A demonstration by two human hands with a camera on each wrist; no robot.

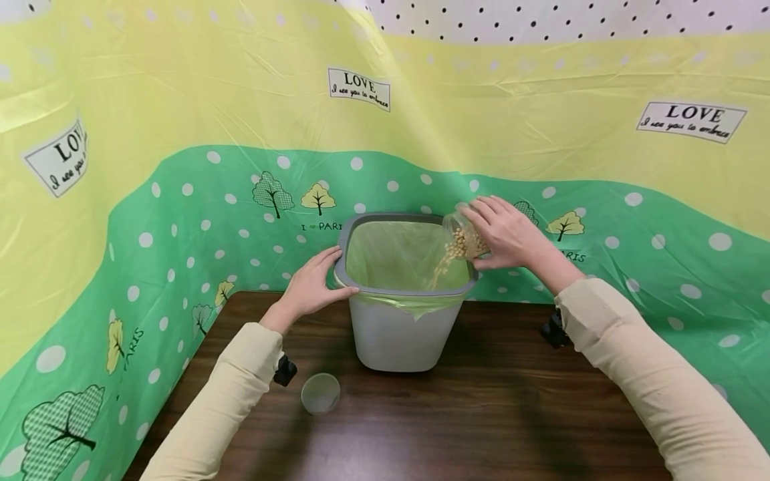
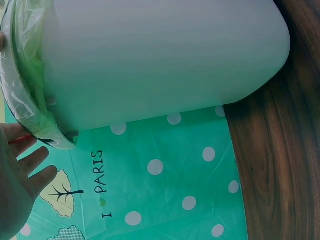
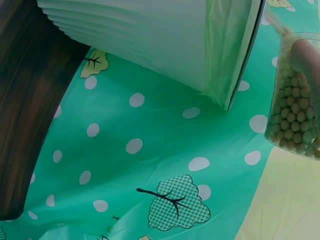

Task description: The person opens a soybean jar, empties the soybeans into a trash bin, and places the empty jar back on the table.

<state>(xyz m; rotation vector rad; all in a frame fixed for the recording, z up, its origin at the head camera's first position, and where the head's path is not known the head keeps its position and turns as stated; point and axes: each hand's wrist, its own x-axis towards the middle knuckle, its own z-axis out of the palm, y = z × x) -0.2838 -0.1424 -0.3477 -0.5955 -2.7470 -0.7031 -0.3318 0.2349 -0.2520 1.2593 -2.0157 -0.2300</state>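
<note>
In the head view my right hand [image 1: 504,230] grips a clear plastic jar [image 1: 451,226], tilted over the right rim of a grey bin [image 1: 403,334]. Round beige beans [image 1: 458,244] stream from its mouth into the bin, which has a pale green bag [image 1: 391,250] lining it. The right wrist view shows many beans [image 3: 292,112] still inside the jar, with a finger along its wall. At the bin's left front corner, my left hand [image 1: 313,284] rests its spread fingers and thumb against the darker grey rim [image 1: 339,270]. Its outer fingers [image 2: 37,160] extend past the rim in the left wrist view.
A clear, round, shallow plastic lid [image 1: 321,393] lies on the dark wooden table [image 1: 409,434], left in front of the bin. A green and yellow printed curtain [image 1: 210,194] hangs close behind the bin and along both sides.
</note>
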